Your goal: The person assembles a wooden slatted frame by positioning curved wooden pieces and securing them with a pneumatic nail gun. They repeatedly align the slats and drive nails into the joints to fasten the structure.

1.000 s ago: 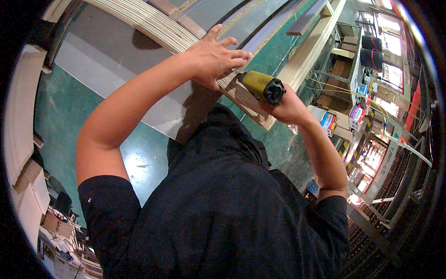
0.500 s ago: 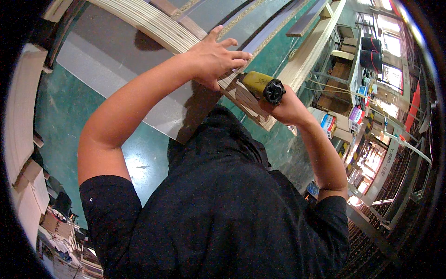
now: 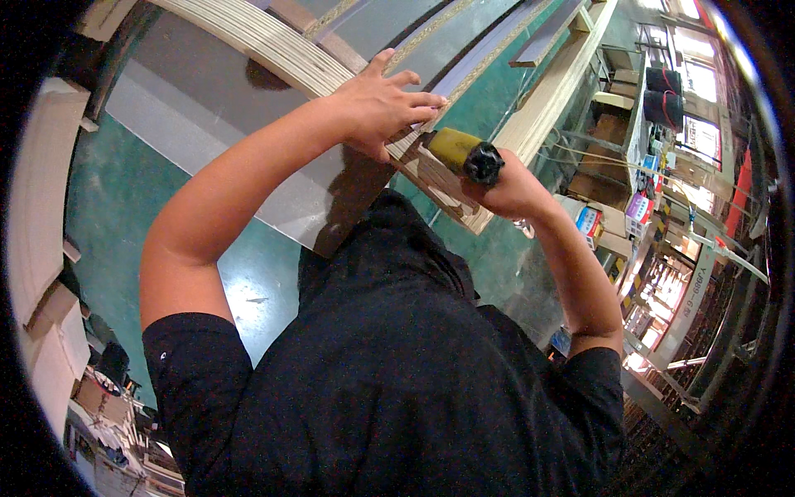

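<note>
My left hand (image 3: 383, 108) lies with fingers spread over the end of a bundle of pale layered wooden strips (image 3: 273, 45), close to the corner of a wooden frame. In my right hand (image 3: 513, 189) is a yellow-green nail gun with a black end cap (image 3: 464, 153), gripped by its handle. Its nose points at the wood just beside my left hand, but the contact point is hard to make out. Beneath the strips, a large grey panel (image 3: 207, 124) reaches toward my body. A short wooden piece (image 3: 447, 190) angles away below the gun.
Narrow boards with bare chipboard edges (image 3: 489, 54) run away from me at the top. A long pale timber (image 3: 555, 87) extends to the far right. Shelving with small boxes (image 3: 590, 222) stands at the right, near a thin hose (image 3: 596, 157). Stacked boards (image 3: 41, 207) line the left.
The nail gun and right hand have shifted very slightly to the left. My left hand stays spread on the strips, in nearly the same place.
</note>
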### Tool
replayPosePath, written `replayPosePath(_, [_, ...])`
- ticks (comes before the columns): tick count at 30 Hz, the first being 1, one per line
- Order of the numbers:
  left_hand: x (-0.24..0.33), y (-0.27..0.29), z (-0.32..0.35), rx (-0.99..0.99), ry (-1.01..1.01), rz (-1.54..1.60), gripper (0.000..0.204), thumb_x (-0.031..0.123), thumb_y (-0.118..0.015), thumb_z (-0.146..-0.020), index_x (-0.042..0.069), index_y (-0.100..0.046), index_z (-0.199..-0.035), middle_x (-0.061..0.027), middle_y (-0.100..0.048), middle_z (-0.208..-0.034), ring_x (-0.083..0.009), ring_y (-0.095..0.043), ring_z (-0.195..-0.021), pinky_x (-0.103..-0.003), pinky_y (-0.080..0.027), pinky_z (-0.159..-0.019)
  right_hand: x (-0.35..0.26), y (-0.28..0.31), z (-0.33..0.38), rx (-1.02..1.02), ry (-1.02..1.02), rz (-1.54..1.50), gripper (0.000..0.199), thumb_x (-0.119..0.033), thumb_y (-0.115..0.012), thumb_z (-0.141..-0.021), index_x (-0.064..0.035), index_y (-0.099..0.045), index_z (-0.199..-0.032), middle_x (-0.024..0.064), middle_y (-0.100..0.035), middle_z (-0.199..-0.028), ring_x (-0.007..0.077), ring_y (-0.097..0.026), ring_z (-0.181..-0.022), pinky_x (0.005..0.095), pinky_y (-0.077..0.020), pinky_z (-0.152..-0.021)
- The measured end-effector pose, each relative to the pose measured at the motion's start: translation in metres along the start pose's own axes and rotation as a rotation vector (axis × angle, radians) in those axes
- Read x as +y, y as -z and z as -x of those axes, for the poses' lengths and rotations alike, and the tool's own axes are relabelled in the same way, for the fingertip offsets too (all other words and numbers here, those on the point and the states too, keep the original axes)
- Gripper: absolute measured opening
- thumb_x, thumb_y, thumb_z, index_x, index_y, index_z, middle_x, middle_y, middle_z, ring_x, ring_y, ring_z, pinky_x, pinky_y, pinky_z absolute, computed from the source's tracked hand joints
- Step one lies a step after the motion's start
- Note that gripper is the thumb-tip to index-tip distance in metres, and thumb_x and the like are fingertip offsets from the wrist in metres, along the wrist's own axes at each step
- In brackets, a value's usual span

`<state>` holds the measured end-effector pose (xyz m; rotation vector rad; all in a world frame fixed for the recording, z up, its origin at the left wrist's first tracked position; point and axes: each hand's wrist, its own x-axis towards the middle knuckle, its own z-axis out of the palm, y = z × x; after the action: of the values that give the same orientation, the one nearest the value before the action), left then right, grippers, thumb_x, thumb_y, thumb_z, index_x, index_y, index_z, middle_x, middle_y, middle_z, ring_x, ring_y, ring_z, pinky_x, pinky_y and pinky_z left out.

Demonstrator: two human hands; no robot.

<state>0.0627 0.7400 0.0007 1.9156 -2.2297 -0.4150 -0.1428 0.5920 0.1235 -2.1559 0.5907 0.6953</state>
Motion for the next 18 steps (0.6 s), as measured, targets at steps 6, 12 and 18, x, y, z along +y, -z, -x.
replayPosePath(6, [0.001,-0.004,-0.001,0.011,-0.004,-0.036,0.117,0.052,-0.1,-0.053,0.028,-0.048,-0.155,0.0131,-0.033,-0.172,-0.0285,-0.034,-0.156,-0.072,-0.019,-0.125,0.038,-0.027,0.038,-0.034,0.071,-0.063,0.049,-0.005,-0.076,-0.081,-0.0011,-0.065,-0.128,0.0161,-0.072,-0.108,0.0219,-0.068,-0.102,0.0359,-0.0531,-0.095])
replayPosePath(12, [0.0,-0.006,0.003,0.078,0.007,-0.078,0.128,0.05,-0.1,-0.05,0.025,-0.04,-0.16,0.0036,-0.031,-0.174,-0.0329,-0.03,-0.158,-0.069,-0.021,-0.126,0.047,-0.033,0.053,0.028,0.127,-0.076,0.041,-0.001,-0.071,-0.076,0.0001,-0.062,-0.116,0.0175,-0.068,-0.099,0.0311,-0.067,-0.093,0.0397,-0.0533,-0.088])
replayPosePath(18, [-0.028,0.004,0.041,0.235,0.068,-0.025,0.128,0.04,-0.098,-0.055,0.016,-0.034,-0.163,-0.0143,-0.029,-0.173,-0.041,-0.031,-0.157,-0.052,-0.031,-0.128,0.052,-0.037,0.048,0.013,0.154,-0.11,0.04,0.0,-0.068,-0.077,-0.0006,-0.063,-0.117,0.0166,-0.069,-0.099,0.0289,-0.066,-0.093,0.0393,-0.0533,-0.087])
